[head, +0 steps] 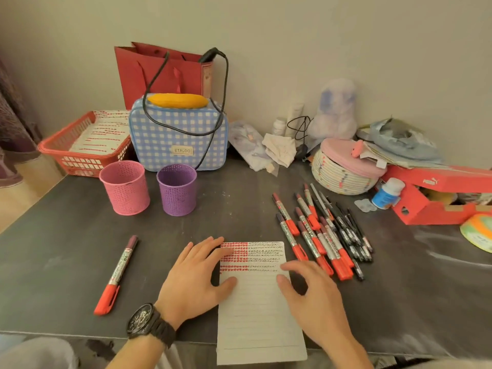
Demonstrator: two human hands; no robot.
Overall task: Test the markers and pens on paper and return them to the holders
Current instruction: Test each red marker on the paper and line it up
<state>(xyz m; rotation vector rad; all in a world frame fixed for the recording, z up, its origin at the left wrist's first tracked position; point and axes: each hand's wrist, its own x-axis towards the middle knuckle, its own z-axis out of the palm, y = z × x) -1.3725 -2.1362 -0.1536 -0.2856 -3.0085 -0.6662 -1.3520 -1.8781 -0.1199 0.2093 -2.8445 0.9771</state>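
Dark surface (80,249).
Lined paper (255,315): near centre, overhanging the near edge, top rows marked red and black.
Heap of markers and pens (324,235): right of the paper.
Left hand (194,272): grip released, flat on the paper's left edge.
Right hand (311,296): grip released, fingertips on the paper's right edge.
Pink holder (125,187), purple holder (177,190): far left, upright.
Single marker (117,272): near left.

My left hand (191,275) is covering the left edge of the paper (255,315) and some of its red marks (238,246), and my right hand (316,296) is hiding part of its right edge. The dark scribbles (266,253) are showing too small to read. The markers (310,237) are overlapping the black pens (351,235), so I am failing to count them. The picture's right edge is cutting off the red box (431,211).
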